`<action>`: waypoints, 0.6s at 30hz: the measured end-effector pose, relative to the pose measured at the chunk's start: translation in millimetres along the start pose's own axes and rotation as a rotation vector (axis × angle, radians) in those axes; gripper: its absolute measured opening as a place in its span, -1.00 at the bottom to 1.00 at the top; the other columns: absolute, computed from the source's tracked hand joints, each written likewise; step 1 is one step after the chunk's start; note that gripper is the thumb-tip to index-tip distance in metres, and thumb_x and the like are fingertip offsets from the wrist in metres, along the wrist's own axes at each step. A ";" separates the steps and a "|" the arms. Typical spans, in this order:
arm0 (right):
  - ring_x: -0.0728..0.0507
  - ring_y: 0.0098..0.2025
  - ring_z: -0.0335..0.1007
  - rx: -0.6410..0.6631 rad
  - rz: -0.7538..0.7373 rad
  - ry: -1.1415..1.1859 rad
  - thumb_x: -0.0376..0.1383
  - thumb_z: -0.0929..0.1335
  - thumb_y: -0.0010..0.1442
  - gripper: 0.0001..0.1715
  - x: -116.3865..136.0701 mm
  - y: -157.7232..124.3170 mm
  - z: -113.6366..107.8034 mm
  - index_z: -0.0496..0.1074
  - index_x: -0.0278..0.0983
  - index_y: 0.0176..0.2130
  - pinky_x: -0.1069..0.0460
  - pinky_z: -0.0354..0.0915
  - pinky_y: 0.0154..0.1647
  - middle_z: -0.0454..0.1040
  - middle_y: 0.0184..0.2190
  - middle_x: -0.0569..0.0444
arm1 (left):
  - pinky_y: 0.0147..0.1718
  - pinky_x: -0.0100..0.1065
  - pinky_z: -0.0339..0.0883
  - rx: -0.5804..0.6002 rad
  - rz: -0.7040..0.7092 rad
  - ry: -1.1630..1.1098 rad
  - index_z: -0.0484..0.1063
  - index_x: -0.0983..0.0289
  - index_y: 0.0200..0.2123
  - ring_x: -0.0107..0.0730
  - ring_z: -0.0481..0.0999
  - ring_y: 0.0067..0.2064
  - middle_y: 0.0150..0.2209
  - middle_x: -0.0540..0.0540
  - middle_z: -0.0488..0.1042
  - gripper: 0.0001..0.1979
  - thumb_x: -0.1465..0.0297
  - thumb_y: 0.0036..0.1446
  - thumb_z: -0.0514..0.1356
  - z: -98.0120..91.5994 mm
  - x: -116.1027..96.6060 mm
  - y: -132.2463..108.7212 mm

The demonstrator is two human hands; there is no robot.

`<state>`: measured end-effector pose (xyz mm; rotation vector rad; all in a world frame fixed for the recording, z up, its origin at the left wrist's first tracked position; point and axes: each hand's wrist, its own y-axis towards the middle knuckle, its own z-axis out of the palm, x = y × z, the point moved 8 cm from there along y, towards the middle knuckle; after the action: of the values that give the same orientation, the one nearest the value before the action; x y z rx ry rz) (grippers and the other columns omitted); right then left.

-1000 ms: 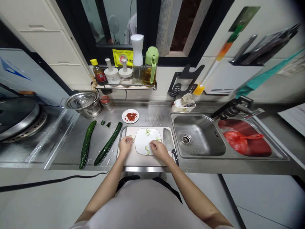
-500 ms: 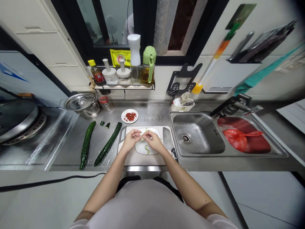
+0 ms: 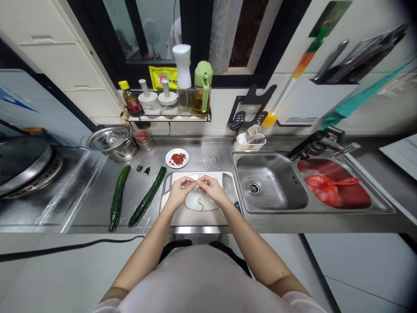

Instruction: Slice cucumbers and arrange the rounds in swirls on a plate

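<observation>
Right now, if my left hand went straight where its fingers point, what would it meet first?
Probably your right hand, directly across from your left hand above the white plate; whether they touch is hard to judge from this view.

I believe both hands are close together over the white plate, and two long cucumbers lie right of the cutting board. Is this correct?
Not quite: the head view shows the two long cucumbers lying left of the cutting board. Both hands are over the white plate, as you say.

A kitchen: sink (image 3: pixel 272 184), lidded pot (image 3: pixel 114 143), seasoning bottles (image 3: pixel 132 100).
</observation>
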<state>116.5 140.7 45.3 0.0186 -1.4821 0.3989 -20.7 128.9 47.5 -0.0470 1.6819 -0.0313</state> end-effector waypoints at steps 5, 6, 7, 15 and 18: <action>0.03 -0.58 0.25 0.043 0.171 0.165 -0.12 0.44 -0.11 -0.69 -2.5 -3.9 2.3 0.32 -0.25 -0.46 0.17 0.07 -0.65 0.35 -0.62 0.18 | -0.26 -0.37 0.29 0.001 0.100 0.113 0.54 0.26 -0.35 -0.38 0.43 -0.34 -0.35 0.06 0.55 -0.82 0.27 0.01 0.30 1.5 -26.3 -4.6; 0.04 -0.59 0.24 0.052 0.197 0.183 -0.14 0.44 -0.11 -0.71 -1.8 -5.4 2.5 0.32 -0.25 -0.47 0.17 0.06 -0.66 0.34 -0.62 0.18 | -0.24 -0.36 0.29 0.005 0.127 0.140 0.55 0.25 -0.34 -0.37 0.42 -0.33 -0.34 0.07 0.56 -0.83 0.28 0.01 0.29 1.8 -32.8 -5.7; 0.04 -0.59 0.24 0.063 0.219 0.193 -0.15 0.43 -0.11 -0.72 -1.0 -6.8 2.9 0.31 -0.25 -0.47 0.17 0.05 -0.67 0.34 -0.62 0.18 | -0.22 -0.34 0.29 0.009 0.155 0.164 0.56 0.23 -0.35 -0.35 0.42 -0.31 -0.33 0.08 0.56 -0.84 0.28 0.01 0.29 2.0 -39.0 -6.8; 0.04 -0.59 0.26 -0.020 0.169 0.097 -0.20 0.40 -0.11 -0.79 7.2 -4.5 -4.0 0.35 -0.27 -0.48 0.18 0.03 -0.69 0.37 -0.62 0.16 | -0.33 -0.39 0.26 -0.038 -0.010 0.061 0.53 0.23 -0.27 -0.39 0.40 -0.39 -0.44 0.04 0.49 -0.74 0.24 -0.04 0.32 1.7 -25.8 -11.6; 0.04 -0.56 0.28 -0.024 0.078 0.036 -0.18 0.41 -0.10 -0.78 13.3 -2.7 -5.4 0.39 -0.28 -0.46 0.18 0.03 -0.66 0.39 -0.59 0.16 | -0.50 -0.48 0.15 0.085 -0.287 -0.237 0.45 0.27 -0.14 -0.50 0.38 -0.49 -0.47 0.03 0.49 -0.61 0.17 0.01 0.26 15.7 -1.9 -17.7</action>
<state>122.9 142.8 58.2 -0.0648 -1.4547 0.4423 -4.6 111.4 48.5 -0.2194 1.4241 -0.3019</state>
